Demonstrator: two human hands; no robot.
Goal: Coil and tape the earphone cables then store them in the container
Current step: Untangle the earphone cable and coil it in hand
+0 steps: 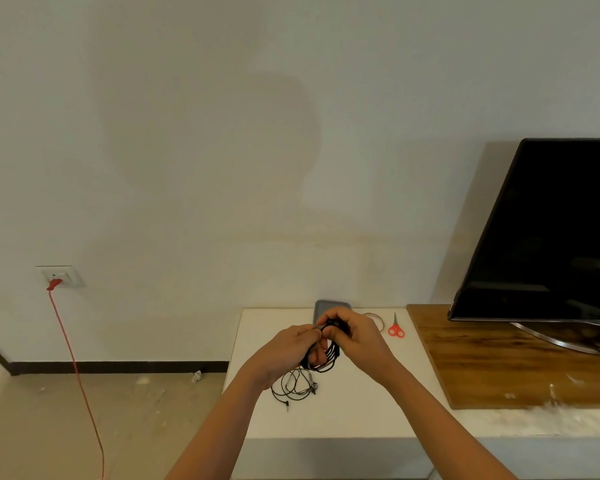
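Two hands meet above a white counter (361,410), winding a black earphone cable (328,360) into a coil. The left hand (293,344) has its fingers curled round the loops, which hang below it with their long axis running up and down. The right hand (359,336) pinches the top of the bundle between thumb and fingertips, apparently at the free end, though the view is too small to be sure. The coil sits between the two hands, touching both and held clear of the counter.

Directly behind the hands, against the wall, lies the grey container (321,305), partly hidden by the right hand. The tape roll (378,320) lies just beyond and to the right of the right hand, with red scissors (396,329) beside it. That makes the right hand the nearer one for the taping that seems due next, while the left would have to keep the loops together.

A second earphone cable (293,388) lies loose on the counter below the left wrist, not yet coiled. A dark television (551,237) stands on a wooden top (499,358) at far right.
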